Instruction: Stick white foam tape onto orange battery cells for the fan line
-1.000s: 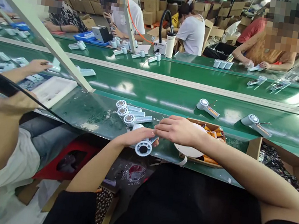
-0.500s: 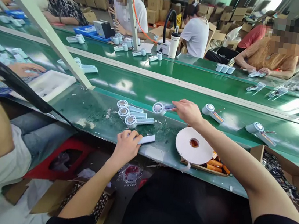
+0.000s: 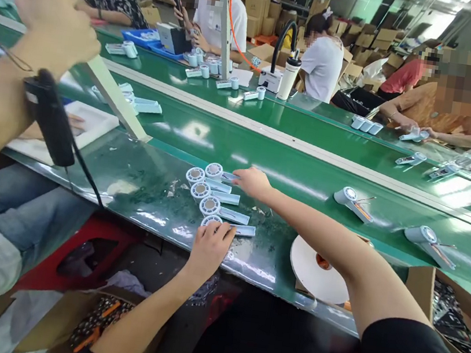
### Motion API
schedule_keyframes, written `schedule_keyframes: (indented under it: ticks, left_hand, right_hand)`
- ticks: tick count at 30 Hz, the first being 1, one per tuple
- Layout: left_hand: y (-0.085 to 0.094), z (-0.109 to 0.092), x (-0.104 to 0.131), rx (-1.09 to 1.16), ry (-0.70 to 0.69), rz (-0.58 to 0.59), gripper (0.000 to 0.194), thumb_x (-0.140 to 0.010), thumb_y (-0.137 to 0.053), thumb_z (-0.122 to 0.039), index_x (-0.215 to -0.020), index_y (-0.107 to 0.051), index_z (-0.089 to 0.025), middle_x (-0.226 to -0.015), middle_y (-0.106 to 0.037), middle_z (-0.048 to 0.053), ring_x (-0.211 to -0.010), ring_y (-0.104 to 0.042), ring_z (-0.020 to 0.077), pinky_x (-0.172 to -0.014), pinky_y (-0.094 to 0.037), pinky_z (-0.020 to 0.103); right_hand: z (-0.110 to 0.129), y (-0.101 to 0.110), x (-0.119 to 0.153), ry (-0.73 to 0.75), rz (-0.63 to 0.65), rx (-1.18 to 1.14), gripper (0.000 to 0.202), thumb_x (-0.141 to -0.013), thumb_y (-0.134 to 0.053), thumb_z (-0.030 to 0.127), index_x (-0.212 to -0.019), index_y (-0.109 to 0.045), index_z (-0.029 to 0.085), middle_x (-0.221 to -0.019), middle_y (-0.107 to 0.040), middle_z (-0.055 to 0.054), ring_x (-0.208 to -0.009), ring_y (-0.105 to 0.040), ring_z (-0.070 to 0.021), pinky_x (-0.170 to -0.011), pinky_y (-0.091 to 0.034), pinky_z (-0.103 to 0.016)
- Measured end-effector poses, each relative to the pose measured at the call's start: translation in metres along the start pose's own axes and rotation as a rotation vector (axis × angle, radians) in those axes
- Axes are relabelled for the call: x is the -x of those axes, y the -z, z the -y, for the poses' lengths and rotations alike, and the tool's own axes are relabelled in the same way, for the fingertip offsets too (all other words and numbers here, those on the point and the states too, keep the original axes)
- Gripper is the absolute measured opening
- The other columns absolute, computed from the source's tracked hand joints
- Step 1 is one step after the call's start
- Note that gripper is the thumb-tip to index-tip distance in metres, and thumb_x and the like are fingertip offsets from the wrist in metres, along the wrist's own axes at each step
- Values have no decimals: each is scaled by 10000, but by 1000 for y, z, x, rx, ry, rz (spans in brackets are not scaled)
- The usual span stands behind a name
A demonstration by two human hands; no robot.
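Two hands on fan housings.

Row of fan units left of tape roll.

The right hand, which half a second ago held a small fan out over the green belt, has drawn back and now sets that fan at the far end of the row of fans. The left hand has moved up from the table edge and rests on the nearest fan, now laid in line. At the left, a neighbour's hand has risen, with a black tool.
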State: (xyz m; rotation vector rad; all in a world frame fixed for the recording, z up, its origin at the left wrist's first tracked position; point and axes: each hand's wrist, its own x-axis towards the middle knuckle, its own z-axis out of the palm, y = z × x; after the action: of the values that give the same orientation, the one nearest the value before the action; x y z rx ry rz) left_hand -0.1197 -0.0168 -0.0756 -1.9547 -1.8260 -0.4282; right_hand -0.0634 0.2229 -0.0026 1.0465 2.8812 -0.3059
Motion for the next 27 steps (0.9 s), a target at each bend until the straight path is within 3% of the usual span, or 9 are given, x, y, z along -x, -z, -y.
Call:
schedule_keyframes:
  ticks: [3,5,8,11,13,15,19,23,27]
  left_hand:
    - [9,1,3,-5,33,31,269,-950,-664,-95,-1183,-746,-202,-1037,-742,65,-987,-595,259,-816,-392,427]
    - [16,-3,2,86,41,10,268,-959,-670,-126,-1206,-737,-207,-1095,-748,67,-1034,-599,265,-873,-406,445]
    - [28,-25,-11,372,-65,3,273,-999,-670,-279,-1265,-710,-234,-1202,-737,68,-1145,-589,265,-979,-422,447]
    - [38,-66,-45,639,-417,126,457,-998,-651,-367,-1429,-607,-223,-1452,-632,83,-1365,-492,283,-1128,-395,451]
    - [41,-96,-75,694,-620,254,634,-945,-680,-352,-1528,-505,-176,-1604,-502,108,-1472,-392,326,-1224,-327,512]
    - [41,-121,-101,670,-720,386,766,-858,-737,-311,-1553,-462,-139,-1628,-462,145,-1453,-403,371,-1250,-283,597]
    - [36,-132,-122,573,-664,516,805,-797,-803,-299,-1526,-488,-168,-1533,-535,173,-1433,-400,442,-1195,-290,730]
    - [39,-111,-98,638,-590,427,743,-855,-800,-362,-1514,-506,-185,-1489,-563,160,-1432,-395,408,-1195,-387,621]
    - [52,-98,-56,616,-372,141,628,-861,-782,-236,-1445,-551,-211,-1379,-625,151,-1431,-382,402,-1203,-386,602]
  right_hand:
    - [0,5,11,33,65,-17,373,-1013,-628,428,-1355,-723,315,-1326,-759,-84,-1191,-729,-309,-958,-590,-400]
    - [-11,21,40,69,-6,-99,393,-1032,-609,415,-1396,-698,297,-1394,-728,-69,-1262,-700,-291,-1046,-564,-409]
    - [-38,52,117,92,-261,-370,330,-1030,-618,401,-1291,-760,255,-1292,-779,-49,-1172,-742,-232,-1042,-570,-356]
    - [-65,69,220,-38,-438,-556,274,-986,-684,462,-1050,-829,239,-1013,-837,-42,-924,-792,-206,-852,-623,-306]
    - [-77,67,290,-179,-556,-629,280,-980,-693,483,-988,-830,238,-915,-835,-45,-841,-796,-202,-787,-634,-297]
    - [-85,54,352,-315,-672,-669,285,-974,-702,492,-981,-826,236,-865,-831,-49,-799,-798,-204,-763,-645,-301]
    - [-84,9,441,-513,-790,-704,275,-966,-717,471,-949,-824,218,-794,-815,-54,-730,-780,-189,-711,-640,-283]
    - [-59,-42,459,-567,-743,-998,318,-981,-676,483,-1014,-808,195,-784,-792,-56,-613,-709,-154,-547,-571,-243]
    - [-14,-82,417,-415,-405,-1323,555,-884,-783,526,-1331,-717,204,-775,-772,-16,-587,-669,-144,-523,-513,-226]
